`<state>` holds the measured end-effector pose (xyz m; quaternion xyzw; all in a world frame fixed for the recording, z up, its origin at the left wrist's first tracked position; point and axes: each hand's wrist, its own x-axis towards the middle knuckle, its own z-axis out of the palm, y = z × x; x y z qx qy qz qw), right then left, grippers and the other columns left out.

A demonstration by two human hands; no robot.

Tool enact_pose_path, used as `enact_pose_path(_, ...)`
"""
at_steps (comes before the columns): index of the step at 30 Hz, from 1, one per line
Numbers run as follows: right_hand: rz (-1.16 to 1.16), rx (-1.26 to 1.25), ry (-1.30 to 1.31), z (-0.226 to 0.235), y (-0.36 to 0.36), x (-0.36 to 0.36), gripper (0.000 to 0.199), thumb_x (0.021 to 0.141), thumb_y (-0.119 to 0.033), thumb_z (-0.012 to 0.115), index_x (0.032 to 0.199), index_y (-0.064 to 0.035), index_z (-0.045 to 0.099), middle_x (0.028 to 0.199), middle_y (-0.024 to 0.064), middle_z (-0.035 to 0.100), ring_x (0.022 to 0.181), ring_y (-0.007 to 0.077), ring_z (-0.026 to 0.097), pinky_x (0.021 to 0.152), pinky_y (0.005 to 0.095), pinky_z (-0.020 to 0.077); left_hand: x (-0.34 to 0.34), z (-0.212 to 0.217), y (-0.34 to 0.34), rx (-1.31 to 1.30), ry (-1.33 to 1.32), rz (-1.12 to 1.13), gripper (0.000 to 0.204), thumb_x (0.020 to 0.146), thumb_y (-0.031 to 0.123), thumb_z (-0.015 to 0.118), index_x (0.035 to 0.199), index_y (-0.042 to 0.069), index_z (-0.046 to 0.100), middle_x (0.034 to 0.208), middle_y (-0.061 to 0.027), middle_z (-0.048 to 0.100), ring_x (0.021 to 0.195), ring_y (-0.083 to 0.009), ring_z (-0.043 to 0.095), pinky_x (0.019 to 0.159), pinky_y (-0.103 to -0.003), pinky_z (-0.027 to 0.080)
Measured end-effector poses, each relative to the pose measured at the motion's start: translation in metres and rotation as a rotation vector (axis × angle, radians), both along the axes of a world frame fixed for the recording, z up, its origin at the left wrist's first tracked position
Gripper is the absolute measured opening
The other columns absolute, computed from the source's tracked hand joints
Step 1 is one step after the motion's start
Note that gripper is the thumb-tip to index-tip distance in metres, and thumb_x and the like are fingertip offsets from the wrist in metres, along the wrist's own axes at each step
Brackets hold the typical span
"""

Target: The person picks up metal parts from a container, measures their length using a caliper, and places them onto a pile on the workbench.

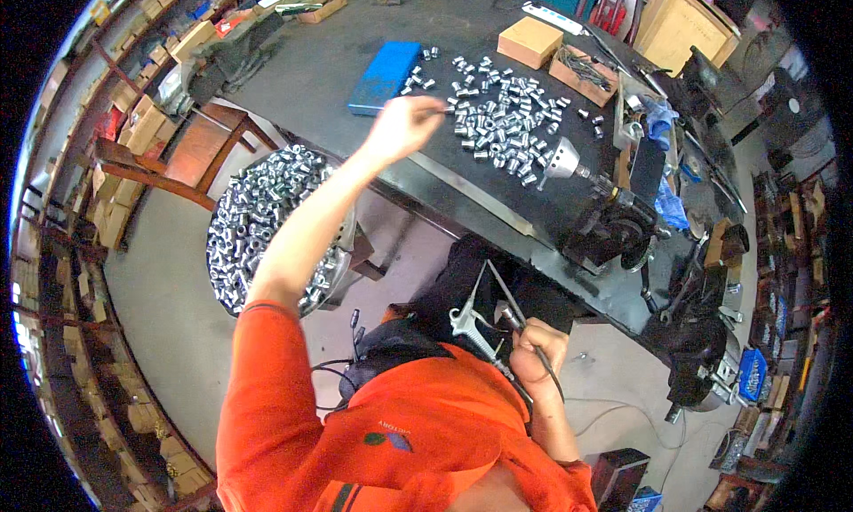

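My left hand (pixel 404 128) reaches over the table, its fingers pinched together at the left side of a spread of small shiny metal sleeves (pixel 506 112). What lies between the fingertips is too small to make out. Low in front of my body, my right hand (pixel 539 357) is closed round a thin dark rod (pixel 504 290), with a short metal sleeve (pixel 512 317) by the fingers. Just left of this hand is a silver air blow gun (pixel 475 329); whether the hand also touches it is unclear. A blue tray (pixel 385 77) lies left of the sleeves.
A large round container heaped with metal sleeves (pixel 267 210) stands left of the table, near a wooden chair (pixel 200 148). A cardboard box (pixel 530 41) and an open box of thin pieces (pixel 582 75) sit at the back right. A machine with a chuck (pixel 613 223) occupies the right edge.
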<state>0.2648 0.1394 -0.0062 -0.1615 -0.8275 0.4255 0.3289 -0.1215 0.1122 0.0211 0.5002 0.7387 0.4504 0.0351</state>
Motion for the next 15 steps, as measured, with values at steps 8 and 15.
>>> enact_pose_path(8, 0.15, -0.067, -0.038, -0.003, -0.001, -0.007, 0.019, 0.059, -0.002, 0.053, 0.054, -0.0036, 0.035, 0.053, 0.0079, 0.035, 0.044, 0.0195, 0.036, 0.043, 0.0318, 0.0252, -0.087, -0.067, -0.165, -0.764, -0.028, 0.496, 0.027, 0.076, 0.027, 0.062, 0.085, 0.001, 0.066, 0.065, -0.0111, 0.067, 0.061, -0.0243, 0.067, 0.068, -0.036, 0.054)
enact_pose_path(15, 0.114, -0.023, -0.059, -0.007, -0.004, -0.004, 0.019, 0.057, 0.003, 0.052, 0.056, -0.0039, 0.035, 0.053, 0.0081, 0.033, 0.044, 0.0203, 0.036, 0.042, 0.0315, 0.0255, -0.067, -0.085, -0.149, -0.999, 0.411, 0.586, 0.029, 0.075, 0.03, 0.068, 0.086, 0.004, 0.068, 0.092, -0.019, 0.068, 0.087, -0.0331, 0.067, 0.075, -0.042, 0.054)
